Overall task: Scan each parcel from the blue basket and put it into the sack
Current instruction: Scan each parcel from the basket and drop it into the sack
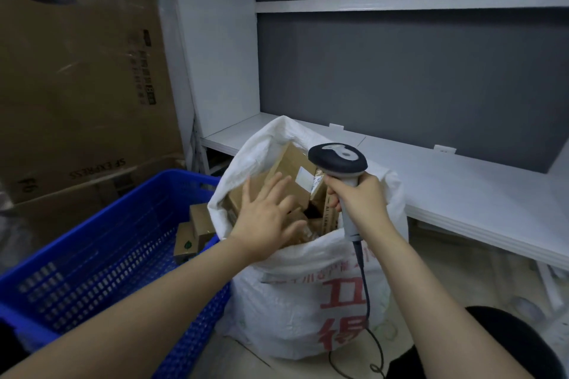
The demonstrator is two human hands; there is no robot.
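A white woven sack [295, 292] with red characters stands on the floor, its mouth wide and filled with several brown cardboard parcels [292, 169]. My left hand [268, 215] hovers over the sack's mouth with fingers spread, holding nothing. My right hand [357, 197] grips the handle of a grey and black barcode scanner [338, 160], its head above the sack and its cable hanging down. The blue basket [101, 255] sits left of the sack, and two small brown parcels [197, 231] lie in its right corner.
Large flattened cardboard boxes [77, 71] lean against the wall at the left. A low white shelf [462, 194] runs behind the sack below a grey wall. My dark-clothed knee [508, 344] shows at the bottom right.
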